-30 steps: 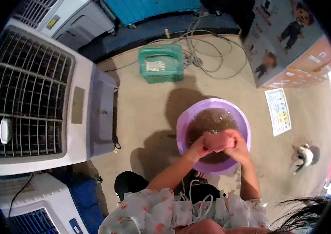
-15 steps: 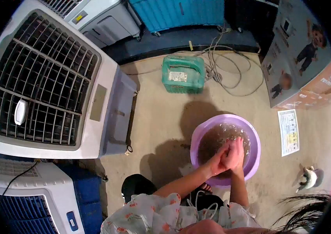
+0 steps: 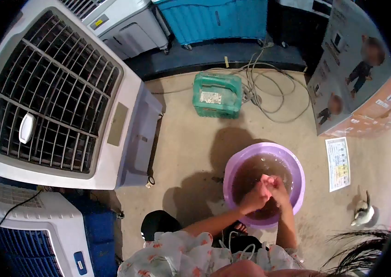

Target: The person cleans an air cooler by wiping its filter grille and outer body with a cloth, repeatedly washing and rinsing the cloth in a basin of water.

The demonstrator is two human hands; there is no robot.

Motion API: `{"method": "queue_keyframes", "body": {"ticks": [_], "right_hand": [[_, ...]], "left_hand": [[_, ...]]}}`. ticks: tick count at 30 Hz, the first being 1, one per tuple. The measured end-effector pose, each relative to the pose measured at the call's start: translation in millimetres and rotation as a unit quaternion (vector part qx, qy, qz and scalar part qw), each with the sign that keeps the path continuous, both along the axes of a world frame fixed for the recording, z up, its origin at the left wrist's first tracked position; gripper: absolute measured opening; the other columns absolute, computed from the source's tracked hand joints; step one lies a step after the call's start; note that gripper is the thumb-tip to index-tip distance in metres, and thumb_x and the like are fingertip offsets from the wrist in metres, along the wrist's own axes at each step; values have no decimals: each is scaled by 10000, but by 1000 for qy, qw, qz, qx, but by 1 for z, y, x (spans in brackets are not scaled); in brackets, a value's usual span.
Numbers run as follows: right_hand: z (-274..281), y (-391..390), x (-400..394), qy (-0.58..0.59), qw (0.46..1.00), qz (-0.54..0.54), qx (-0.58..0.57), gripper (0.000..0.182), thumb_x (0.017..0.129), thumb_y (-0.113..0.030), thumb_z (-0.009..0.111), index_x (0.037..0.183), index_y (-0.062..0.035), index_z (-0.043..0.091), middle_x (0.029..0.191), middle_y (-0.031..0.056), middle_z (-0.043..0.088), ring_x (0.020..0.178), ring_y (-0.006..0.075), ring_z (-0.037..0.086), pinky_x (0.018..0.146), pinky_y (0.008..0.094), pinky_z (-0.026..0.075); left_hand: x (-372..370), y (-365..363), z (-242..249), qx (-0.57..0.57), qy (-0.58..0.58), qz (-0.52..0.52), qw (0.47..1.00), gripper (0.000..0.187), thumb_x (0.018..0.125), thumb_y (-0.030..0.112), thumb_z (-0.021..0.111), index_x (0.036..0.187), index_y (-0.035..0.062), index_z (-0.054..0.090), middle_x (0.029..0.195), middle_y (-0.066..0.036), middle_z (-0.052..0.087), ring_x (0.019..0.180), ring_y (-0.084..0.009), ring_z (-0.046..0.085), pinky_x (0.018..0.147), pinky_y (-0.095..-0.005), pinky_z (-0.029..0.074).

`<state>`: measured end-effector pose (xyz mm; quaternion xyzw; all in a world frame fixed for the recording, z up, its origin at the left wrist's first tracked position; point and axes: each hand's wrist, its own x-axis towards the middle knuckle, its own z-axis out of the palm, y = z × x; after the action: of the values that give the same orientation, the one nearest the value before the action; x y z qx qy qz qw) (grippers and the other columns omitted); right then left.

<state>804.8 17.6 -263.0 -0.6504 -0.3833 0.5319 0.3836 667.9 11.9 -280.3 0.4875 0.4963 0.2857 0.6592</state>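
Observation:
A lilac plastic basin (image 3: 298,168) of murky brown water (image 3: 255,168) stands on the floor in front of me. Over the water my left hand (image 3: 254,199) and my right hand (image 3: 278,190) meet, fingers curled in against each other. A bright pink patch shows between the fingers; whether it is a small object or wet fingertips I cannot make out. Both hands are closed, and their undersides are hidden.
A green jerrycan (image 3: 217,95) stands beyond the basin beside a coiled grey hose or cable (image 3: 276,121). Large air coolers (image 3: 131,134) line the left. On the right are a printed carton (image 3: 343,92), a paper sheet (image 3: 338,164) and a small cat (image 3: 364,214).
My hands have shifted from clasped together to fingers pinched in front of each other, the right lower and nearer me. The water's bubbles have thinned. The cat has changed its pose.

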Motion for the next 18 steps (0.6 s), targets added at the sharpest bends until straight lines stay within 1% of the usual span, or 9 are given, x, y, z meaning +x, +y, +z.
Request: {"method": "queue_keyframes", "body": {"ticks": [2,4,5,9,10,12,15,17,18], "right_hand": [[75,-2,0,249,966,-64,-12,459,795,-112,630,1192,-42,408,960,61,549,852,174,550,704,287,476],[67,-7,13,284,957,-28,51,569,824,-235,607,1299,-87,331,1192,77,477,1068,183,494,828,299,469],[66,-8,10,309,945,-49,93,581,821,-272,610,1298,-91,333,1219,75,458,1099,186,471,859,309,453],[50,-3,1,491,857,-33,154,529,815,-384,595,1208,-91,396,1246,95,423,1136,208,435,921,361,407],[55,2,-1,547,821,-26,161,486,820,-368,593,1173,-83,418,1216,104,441,1108,209,455,908,369,416],[49,10,3,503,857,-43,106,291,820,-270,617,999,-88,476,1007,61,517,878,164,521,756,304,464],[60,17,-3,390,916,-96,10,130,814,-102,609,886,-89,502,787,-6,543,668,103,514,590,229,446],[52,21,-4,261,964,-46,-9,95,814,-94,604,829,-93,511,738,-25,530,632,91,492,565,226,424],[47,22,-7,195,980,-21,-19,88,814,-91,602,801,-95,515,714,-35,523,614,86,481,553,224,414]], "left_hand": [[-28,16,49,-253,-186,20,949,335,793,266,530,1032,32,506,925,-152,567,766,-258,558,592,-371,463],[-41,31,77,-475,-353,37,805,315,821,310,506,1000,53,538,895,-117,580,700,-211,570,552,-330,466],[-45,31,58,-478,-470,-49,740,364,845,377,467,1034,74,535,897,-87,570,705,-163,559,571,-291,475],[-23,13,110,-591,-540,14,599,373,836,368,478,1051,65,521,777,-56,556,641,-151,558,541,-283,478],[-21,7,104,-558,-531,-7,638,379,839,370,481,1059,63,517,823,-75,551,692,-157,559,576,-281,478],[-20,-3,86,-489,-506,-52,708,390,845,373,485,1075,59,508,915,-113,541,794,-171,561,647,-277,477],[-6,-8,73,-167,-152,-13,974,572,769,306,638,1175,13,362,1049,-183,514,845,-252,573,706,-345,485],[-6,-5,80,90,57,-62,992,793,689,244,722,1233,-35,218,1107,-222,478,947,-316,546,841,-392,445],[-8,-6,83,100,93,-82,987,790,698,228,707,1248,-36,205,1136,-224,462,1001,-326,512,880,-389,412]]}}
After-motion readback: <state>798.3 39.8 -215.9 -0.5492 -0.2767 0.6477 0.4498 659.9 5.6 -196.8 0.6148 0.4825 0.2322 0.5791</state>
